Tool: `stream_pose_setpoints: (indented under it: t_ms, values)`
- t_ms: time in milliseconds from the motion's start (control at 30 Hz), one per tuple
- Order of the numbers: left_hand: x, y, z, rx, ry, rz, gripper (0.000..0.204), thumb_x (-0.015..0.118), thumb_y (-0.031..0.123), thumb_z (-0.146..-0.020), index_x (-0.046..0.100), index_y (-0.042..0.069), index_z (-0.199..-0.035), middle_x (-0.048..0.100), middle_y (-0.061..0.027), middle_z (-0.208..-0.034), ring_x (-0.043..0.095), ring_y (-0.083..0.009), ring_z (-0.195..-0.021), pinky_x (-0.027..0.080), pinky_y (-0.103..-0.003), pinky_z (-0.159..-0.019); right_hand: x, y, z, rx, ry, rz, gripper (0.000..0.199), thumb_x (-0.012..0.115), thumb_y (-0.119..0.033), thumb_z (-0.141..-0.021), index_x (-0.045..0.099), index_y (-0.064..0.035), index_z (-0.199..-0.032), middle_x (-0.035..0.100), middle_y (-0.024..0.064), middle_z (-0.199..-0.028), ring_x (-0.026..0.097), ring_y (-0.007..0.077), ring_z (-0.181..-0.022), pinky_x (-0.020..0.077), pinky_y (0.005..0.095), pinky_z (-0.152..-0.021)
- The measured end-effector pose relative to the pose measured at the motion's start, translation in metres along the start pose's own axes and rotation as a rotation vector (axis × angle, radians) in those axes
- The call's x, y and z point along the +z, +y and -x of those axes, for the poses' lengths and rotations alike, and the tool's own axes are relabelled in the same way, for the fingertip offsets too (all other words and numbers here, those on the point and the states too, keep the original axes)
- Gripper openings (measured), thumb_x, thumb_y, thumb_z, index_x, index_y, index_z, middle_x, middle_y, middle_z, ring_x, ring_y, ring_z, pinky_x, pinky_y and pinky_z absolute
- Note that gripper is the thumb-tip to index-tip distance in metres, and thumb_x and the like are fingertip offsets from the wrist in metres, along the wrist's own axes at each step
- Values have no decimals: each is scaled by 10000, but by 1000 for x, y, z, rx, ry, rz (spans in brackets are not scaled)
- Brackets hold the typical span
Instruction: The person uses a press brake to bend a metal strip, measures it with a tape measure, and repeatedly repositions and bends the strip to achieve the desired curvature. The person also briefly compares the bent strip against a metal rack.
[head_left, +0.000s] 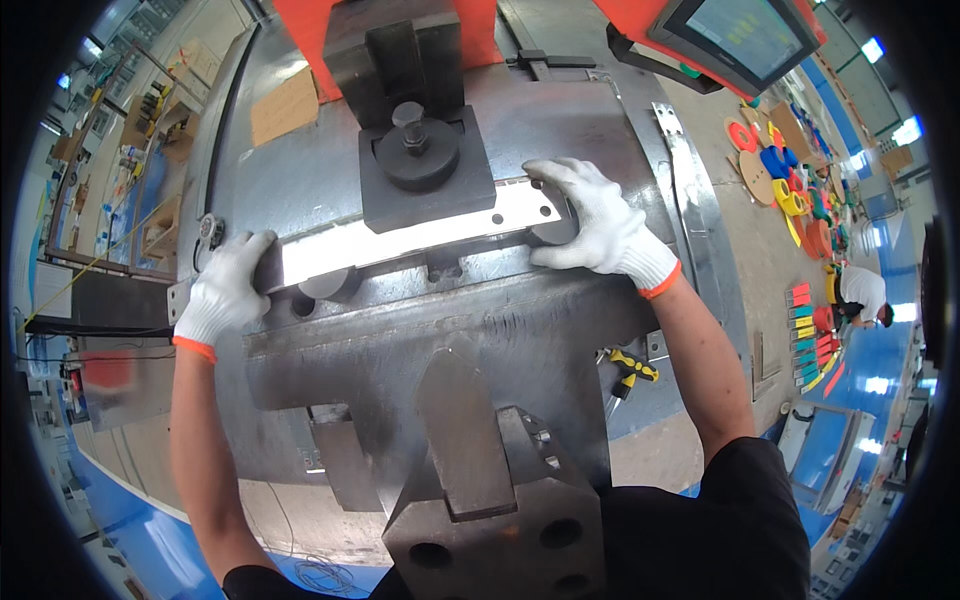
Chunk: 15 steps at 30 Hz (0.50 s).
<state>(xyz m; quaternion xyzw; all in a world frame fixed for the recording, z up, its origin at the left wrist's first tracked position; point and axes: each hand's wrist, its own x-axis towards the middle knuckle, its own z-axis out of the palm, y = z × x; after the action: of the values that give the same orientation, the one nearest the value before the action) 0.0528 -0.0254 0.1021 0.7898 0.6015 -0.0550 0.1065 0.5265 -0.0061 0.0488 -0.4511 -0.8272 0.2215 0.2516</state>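
A long, flat, shiny metal bar with holes near its right end lies across the steel machine bed. In a white knitted glove with an orange cuff, my left hand curls its fingers round the bar's left end. My right hand, gloved the same way, has fingers above and thumb below the right end. Behind the bar's middle stands a dark steel block with a round boss and a bolt on top. Dark round pieces sit along the bar's near side.
A pointed steel punch on a heavy block rises close to my body. Yellow-and-black hand tools lie right of it. Cardboard rests at the far left. A screen hangs upper right; coloured rolls and another person are beyond.
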Motion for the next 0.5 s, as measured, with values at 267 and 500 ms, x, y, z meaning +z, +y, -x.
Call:
stream_pose_setpoints:
  t_ms: [267,500]
  values:
    - [21,9,1,14,129,-19,828,767,-42,-638,541,45,-1430,614,-226,-1241,578,-450,-1204,489,-481,-1048,7,0,0,8,4,191,958,827,-500,-699,491,-67,-1484,553,232,-1425,519,428,-1327,442,508,-1122]
    - [-18,6,63,8,439,201,747,777,56,-797,511,37,-1494,574,-190,-1445,567,-346,-1342,456,-409,-1122,-11,1,49,139,130,43,982,859,-350,-763,404,-30,-1572,506,245,-1514,533,380,-1373,449,451,-1146]
